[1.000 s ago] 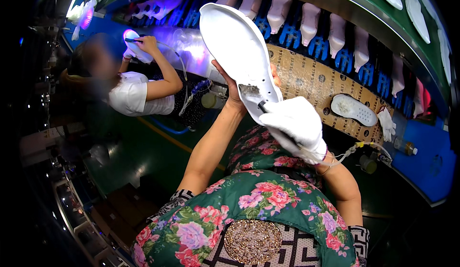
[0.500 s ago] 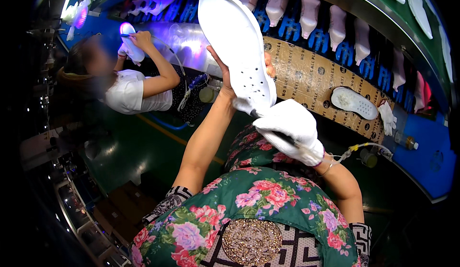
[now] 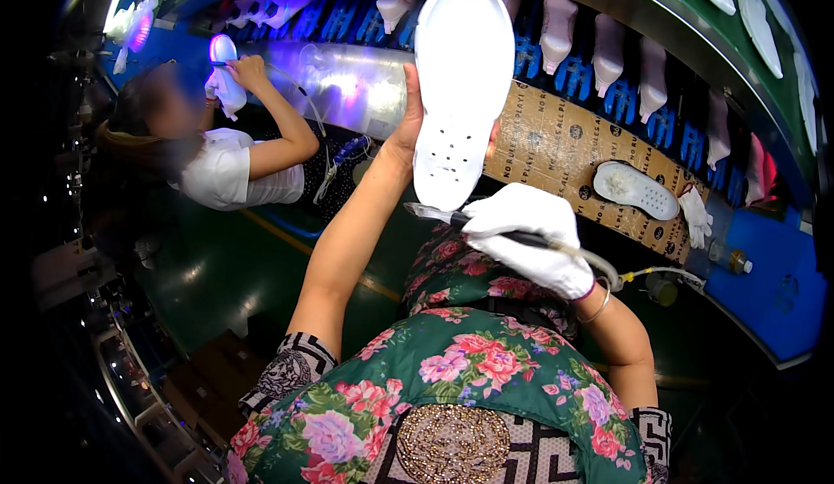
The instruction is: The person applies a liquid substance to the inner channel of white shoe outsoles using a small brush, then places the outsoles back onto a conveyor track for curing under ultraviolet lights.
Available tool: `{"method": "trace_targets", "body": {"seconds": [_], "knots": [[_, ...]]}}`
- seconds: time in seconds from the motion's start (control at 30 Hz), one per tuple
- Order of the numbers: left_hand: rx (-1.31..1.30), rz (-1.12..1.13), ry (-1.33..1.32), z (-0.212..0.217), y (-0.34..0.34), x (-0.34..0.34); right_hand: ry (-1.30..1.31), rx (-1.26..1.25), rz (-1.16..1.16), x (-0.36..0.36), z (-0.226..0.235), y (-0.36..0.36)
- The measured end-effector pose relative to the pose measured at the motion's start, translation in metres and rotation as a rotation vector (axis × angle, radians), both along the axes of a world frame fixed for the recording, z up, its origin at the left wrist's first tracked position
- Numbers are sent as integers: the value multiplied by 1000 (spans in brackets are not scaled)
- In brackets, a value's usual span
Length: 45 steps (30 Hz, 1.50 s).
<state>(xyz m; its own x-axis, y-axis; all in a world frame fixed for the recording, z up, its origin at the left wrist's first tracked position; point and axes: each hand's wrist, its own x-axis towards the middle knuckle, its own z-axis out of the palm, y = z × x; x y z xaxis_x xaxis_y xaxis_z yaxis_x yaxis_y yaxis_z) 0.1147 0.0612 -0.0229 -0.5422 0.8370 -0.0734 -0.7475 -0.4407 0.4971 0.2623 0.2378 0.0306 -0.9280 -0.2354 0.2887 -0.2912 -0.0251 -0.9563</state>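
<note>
Upright in front of me is a white shoe sole (image 3: 460,76) with small dark holes in its lower half. My left hand (image 3: 407,128) is closed around its sides from behind, with the thumb along the left edge and fingertips showing at the right edge. My right hand (image 3: 526,232), in a white glove, grips a dark-handled brush (image 3: 452,217). A hose runs from the brush past my wrist. The pale tip of the brush sits just below the sole's lower end; whether it touches cannot be made out.
Another white sole (image 3: 636,190) lies on a printed cardboard sheet (image 3: 556,145), beside a white glove (image 3: 695,215). Pale shoe lasts (image 3: 558,32) stand in blue holders (image 3: 573,80) along the line. On the left, a co-worker (image 3: 252,158) holds a lit white shoe piece.
The sole has turned more upright and shifted right. The brush has come away from the sole's surface to below its lower end, its tip now in plain sight.
</note>
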Motion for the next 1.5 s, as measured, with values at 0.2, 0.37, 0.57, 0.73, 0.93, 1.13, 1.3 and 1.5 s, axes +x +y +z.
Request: {"method": "trace_targets", "body": {"seconds": [0.2,0.37,0.57,0.73,0.93,1.13,1.3,1.5], "knots": [[-81,-66,-110,4,2,-1,355,287,-148,-5,-5,0],[-263,-198,-183,7,3,-7,299,204,-25,0,-10,-7],[-329,-347,-66,10,6,-9,266,235,-85,-4,-5,-2],[-523,-434,91,20,10,-12,313,209,-6,3,-6,-9],[-796,-495,354,28,14,-15,434,370,-21,-2,-9,-7],[-1007,-570,508,22,21,-23,299,283,-12,-8,-5,4],[-979,-523,502,25,8,-25,151,213,134,-8,1,-1],[-106,46,14,-68,-13,-13,-291,-119,-316,-14,-1,10]]}}
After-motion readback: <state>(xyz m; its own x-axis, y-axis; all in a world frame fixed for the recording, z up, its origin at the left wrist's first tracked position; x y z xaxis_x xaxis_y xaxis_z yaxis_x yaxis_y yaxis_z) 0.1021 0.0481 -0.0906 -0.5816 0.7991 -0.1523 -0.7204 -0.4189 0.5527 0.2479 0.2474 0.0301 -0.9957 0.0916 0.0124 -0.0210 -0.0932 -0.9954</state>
